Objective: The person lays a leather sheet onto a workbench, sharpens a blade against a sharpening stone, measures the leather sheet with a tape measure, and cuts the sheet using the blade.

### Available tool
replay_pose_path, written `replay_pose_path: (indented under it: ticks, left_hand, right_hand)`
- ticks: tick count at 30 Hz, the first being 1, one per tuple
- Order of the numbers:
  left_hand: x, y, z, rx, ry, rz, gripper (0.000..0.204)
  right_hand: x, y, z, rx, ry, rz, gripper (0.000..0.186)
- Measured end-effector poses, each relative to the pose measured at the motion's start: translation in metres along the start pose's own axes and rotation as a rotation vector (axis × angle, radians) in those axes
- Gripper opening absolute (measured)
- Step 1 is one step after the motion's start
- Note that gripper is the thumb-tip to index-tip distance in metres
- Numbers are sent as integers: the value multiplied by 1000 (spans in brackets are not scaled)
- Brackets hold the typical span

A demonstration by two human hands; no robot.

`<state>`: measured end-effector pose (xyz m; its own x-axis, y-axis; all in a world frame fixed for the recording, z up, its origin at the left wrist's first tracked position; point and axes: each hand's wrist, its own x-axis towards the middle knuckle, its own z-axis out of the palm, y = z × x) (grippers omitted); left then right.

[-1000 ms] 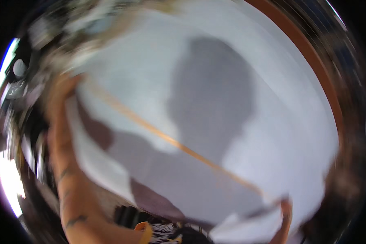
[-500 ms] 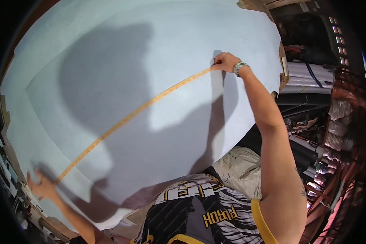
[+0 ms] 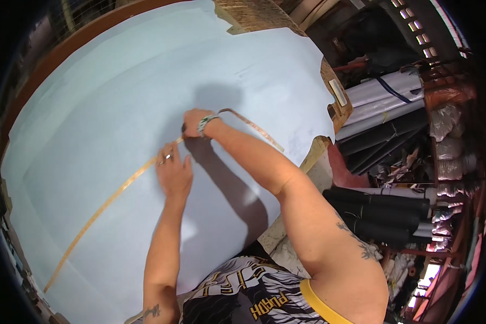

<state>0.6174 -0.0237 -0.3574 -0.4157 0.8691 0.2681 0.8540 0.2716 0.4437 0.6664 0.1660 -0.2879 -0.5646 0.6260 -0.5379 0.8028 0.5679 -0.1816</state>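
A large pale blue sheet (image 3: 264, 81) with ragged edges covers the work table. Across it runs a yellow tape measure (image 3: 105, 205), from the lower left edge up toward the middle. My right hand (image 3: 197, 123), with a banded watch on its wrist, is closed on the tape near the sheet's centre. Beyond that hand the tape's loose tail (image 3: 256, 129) bends back to the right. Just to the left and nearer, my left hand (image 3: 173, 168) lies with fingers stretched over the tape; a ring shows on one finger.
Brown wooden table surface (image 3: 259, 16) shows past the sheet at the far side. A small white block (image 3: 338, 93) sits at the right corner. To the right, silver rolls (image 3: 391, 89) and black rolls (image 3: 372, 213) are stacked beside a rack with plastic-wrapped bundles (image 3: 445, 129).
My right hand has moved left and nearer along the tape to the sheet's middle. My left hand has left the lower left edge and come up beside it. The view has shifted.
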Motion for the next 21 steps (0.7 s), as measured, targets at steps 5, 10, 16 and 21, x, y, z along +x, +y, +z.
replay_pose_path:
  ticks: [5,10,16,21]
  left_hand:
    - [-13,18,16,138,1,-26,58]
    - [11,36,30,133,36,63,55]
    - [9,36,14,189,15,-55,58]
    - [1,33,4,218,-14,-88,61]
  right_hand:
    - [-6,38,3,76,-27,-127,45]
    - [45,173,-2,-51,-120,-529,37]
    - [35,290,-70,204,-245,-476,23]
    - [32,374,-87,211,-148,-276,23]
